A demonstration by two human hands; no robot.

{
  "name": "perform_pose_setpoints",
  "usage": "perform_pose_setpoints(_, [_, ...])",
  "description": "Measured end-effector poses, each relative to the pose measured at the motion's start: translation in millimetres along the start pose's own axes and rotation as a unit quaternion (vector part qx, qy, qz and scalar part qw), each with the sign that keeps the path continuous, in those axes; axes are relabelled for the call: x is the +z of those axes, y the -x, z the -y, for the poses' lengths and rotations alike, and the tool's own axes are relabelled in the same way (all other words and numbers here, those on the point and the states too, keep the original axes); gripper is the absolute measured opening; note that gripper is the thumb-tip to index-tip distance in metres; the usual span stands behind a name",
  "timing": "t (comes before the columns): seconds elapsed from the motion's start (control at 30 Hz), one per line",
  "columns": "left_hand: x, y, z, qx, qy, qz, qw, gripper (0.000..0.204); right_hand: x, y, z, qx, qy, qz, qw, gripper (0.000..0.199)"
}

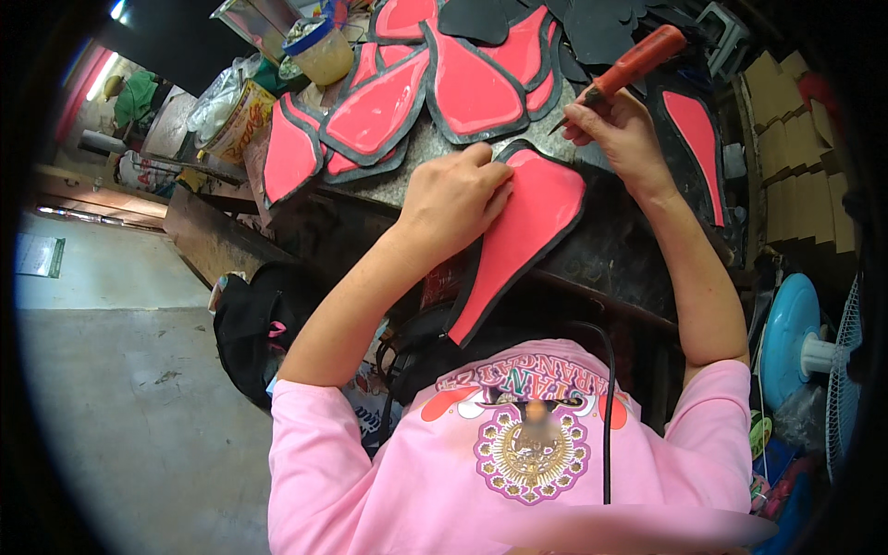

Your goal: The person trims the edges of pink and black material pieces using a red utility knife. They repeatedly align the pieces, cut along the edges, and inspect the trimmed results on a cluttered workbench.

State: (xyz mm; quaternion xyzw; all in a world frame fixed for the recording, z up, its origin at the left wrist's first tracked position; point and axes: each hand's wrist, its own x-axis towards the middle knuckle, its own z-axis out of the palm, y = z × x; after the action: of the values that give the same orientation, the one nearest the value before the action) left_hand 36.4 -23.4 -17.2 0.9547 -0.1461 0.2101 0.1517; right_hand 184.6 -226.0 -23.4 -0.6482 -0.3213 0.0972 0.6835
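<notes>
My left hand (455, 192) is closed on the upper left edge of a pink teardrop-shaped panel (535, 205) with a black border. The panel slants over the bench's front edge, its narrow tail pointing down toward my body. My right hand (618, 131) grips a red-handled pointed tool (638, 61) like a pen. Its thin dark tip points down and left, just above the panel's wide end and apart from it. Several similar pink panels (476, 91) lie overlapping on the bench beyond my hands.
A lidded tub (320, 54) and a yellow bucket (242, 118) stand at the left. Black sheet pieces (601, 28) lie at the back. Another pink shape on black (694, 139) is at the right. Brown cardboard (800, 139) and a blue fan (791, 324) stand far right.
</notes>
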Motion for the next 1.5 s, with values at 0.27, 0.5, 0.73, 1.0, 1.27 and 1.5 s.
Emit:
perform_pose_setpoints(0.27, [17.7,-26.0,24.3,-0.010,0.051,-0.044,0.998,0.023,13.6,3.0,-10.5,0.047,-0.009,-0.009,0.999,0.014])
perform_pose_setpoints(0.5, [28.7,-23.3,27.6,-0.002,0.029,-0.063,0.998,0.033,12.6,5.5,-14.3,0.005,-0.004,0.026,1.000,0.017])
perform_pose_setpoints(0.73, [24.8,-26.5,23.6,0.010,0.036,-0.062,0.997,0.020,15.4,3.4,1.0,0.072,0.029,-0.018,0.997,0.020])
perform_pose_setpoints(1.0, [24.4,-25.9,23.7,0.014,0.031,-0.061,0.998,0.018,22.3,2.2,-3.5,0.071,0.030,-0.053,0.996,0.023])
perform_pose_setpoints(1.27, [24.6,-25.4,22.6,0.013,0.034,-0.066,0.997,0.019,29.4,0.9,-7.5,0.049,0.023,-0.059,0.997,0.026])
perform_pose_setpoints(1.5, [25.2,-23.9,22.0,0.008,0.016,-0.074,0.997,0.022,35.5,1.6,-14.2,-0.016,0.133,-0.025,0.991,0.024])
